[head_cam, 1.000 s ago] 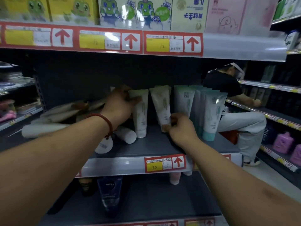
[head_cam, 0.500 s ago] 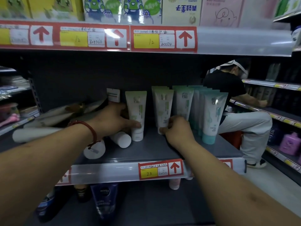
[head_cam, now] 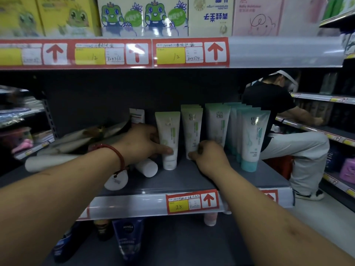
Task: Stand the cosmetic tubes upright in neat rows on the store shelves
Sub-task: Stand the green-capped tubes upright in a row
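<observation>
Shelf (head_cam: 182, 181): grey, carries all tubes.
Fallen tubes (head_cam: 76, 143): heap lying flat at left.
Teal row (head_cam: 253, 135): upright at right.
Green tube (head_cam: 169, 139): upright on its cap, left hand (head_cam: 142, 141) wrapped round its lower half.
Next tube (head_cam: 193, 129): upright just beside it, right hand (head_cam: 209, 160) pinching its base.
Risk: narrow caps, so a nudge on release may topple neighbours in a chain.

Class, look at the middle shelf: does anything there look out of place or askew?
Yes. Left of the upright rows, by the left hand, several white tubes lie flat in a loose heap on the middle shelf, caps toward the front, instead of standing like the green-white tubes.
</observation>
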